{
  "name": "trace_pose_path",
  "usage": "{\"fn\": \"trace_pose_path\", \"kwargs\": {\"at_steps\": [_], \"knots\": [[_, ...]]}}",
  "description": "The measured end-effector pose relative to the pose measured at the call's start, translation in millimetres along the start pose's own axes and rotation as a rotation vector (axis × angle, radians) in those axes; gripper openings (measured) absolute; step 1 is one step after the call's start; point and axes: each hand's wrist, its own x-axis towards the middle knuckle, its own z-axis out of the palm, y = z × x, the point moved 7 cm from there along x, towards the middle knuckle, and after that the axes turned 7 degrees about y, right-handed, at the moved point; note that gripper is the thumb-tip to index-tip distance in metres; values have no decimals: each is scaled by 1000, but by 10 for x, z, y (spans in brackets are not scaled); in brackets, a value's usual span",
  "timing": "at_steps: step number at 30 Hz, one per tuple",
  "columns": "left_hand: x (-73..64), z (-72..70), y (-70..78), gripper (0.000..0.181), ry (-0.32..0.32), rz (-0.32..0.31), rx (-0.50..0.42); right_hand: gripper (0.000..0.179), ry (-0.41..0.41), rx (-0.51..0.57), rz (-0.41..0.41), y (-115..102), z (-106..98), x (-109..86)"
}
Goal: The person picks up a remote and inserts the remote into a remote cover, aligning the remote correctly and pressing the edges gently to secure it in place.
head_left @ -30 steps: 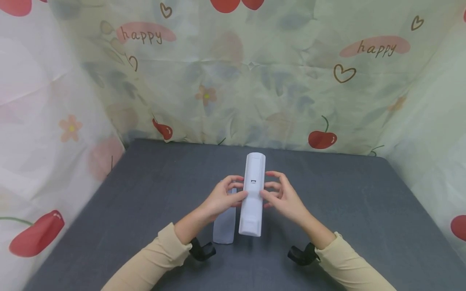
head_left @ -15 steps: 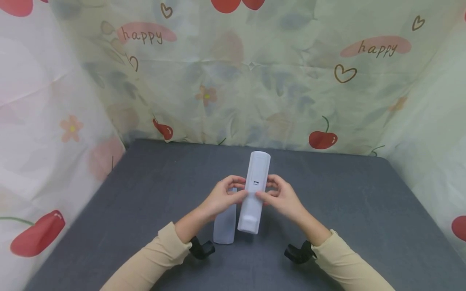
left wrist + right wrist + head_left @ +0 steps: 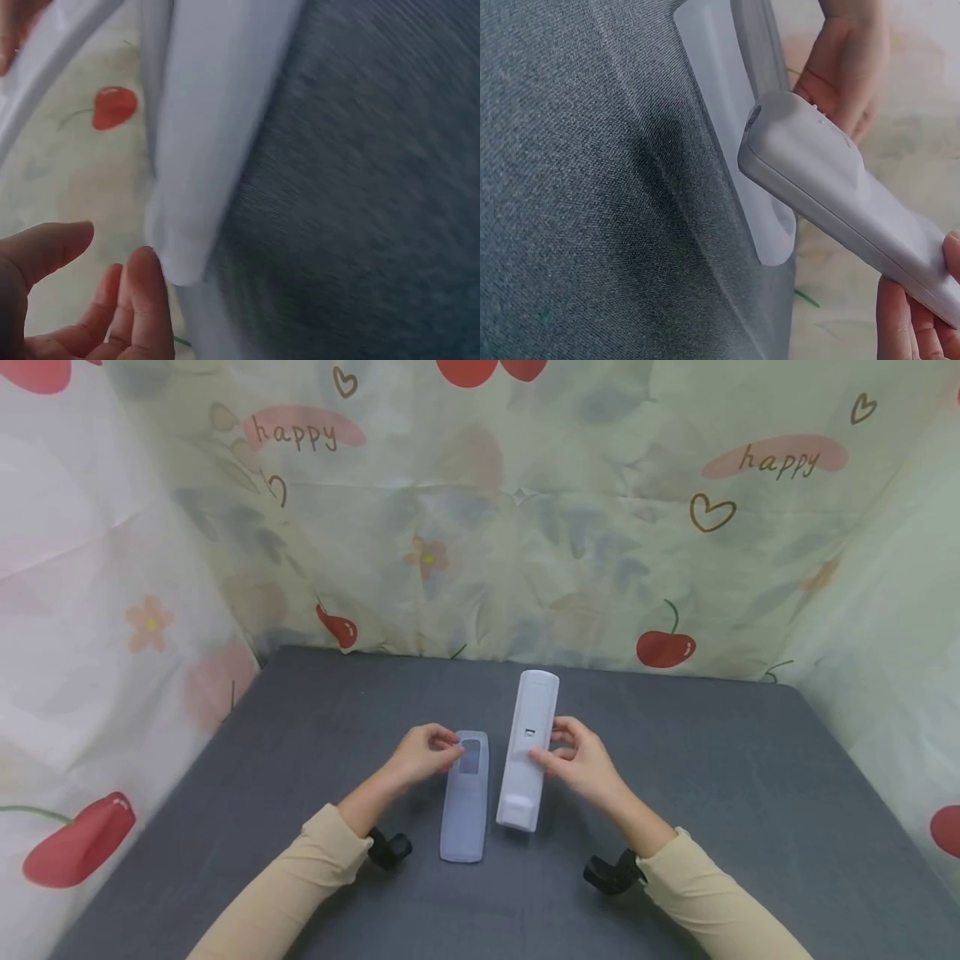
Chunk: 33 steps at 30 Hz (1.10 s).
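My right hand (image 3: 583, 767) grips a white remote control (image 3: 520, 781) by its right side, thumb on the upturned back and fingers along the edge. The remote is raised above the table, slightly tilted. To its left a translucent remote cover (image 3: 463, 818) with a window cut-out lies flat. Beside the cover's far end is my left hand (image 3: 426, 753), its fingers loosely bent. In the left wrist view, the thumb and fingers of the left hand (image 3: 112, 315) are apart with nothing between them, fingertips right at the end of the cover (image 3: 202, 120).
A dark grey cloth-covered table (image 3: 675, 793) extends around both hands. Patterned fabric (image 3: 517, 527) with cherries and hearts hangs at the back and both sides. Black wrist straps with mounts (image 3: 390, 850) sit at both wrists.
My left hand has let go of the remote and moved left to the far end of the cover, uncovering more of it. The right hand keeps hold of the remote, now slightly tilted.
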Motion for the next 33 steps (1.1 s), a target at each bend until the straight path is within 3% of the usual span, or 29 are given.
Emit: {"fn": "trace_pose_path", "kwargs": {"at_steps": [5, 10, 20, 26, 33], "knots": [[45, -10, -168, 32, -8, -50, 114, 51, 9, -25, 15, 40, 15, 43], [54, 47, -290, 35, -40, -113, 120, 51, 16, -29, 18, 70, 28, 88], [50, 69, -290, 26, -13, -128, 184, 50, 26, -9, 15, 69, 95, 158], [46, 57, -292, 20, -5, -133, 148, 47, 108, 18, 15, 101, 115, 241], [38, 56, -308, 20, -17, -139, 129, 45, 268, 196, -87, 74, 132, 305]]}}
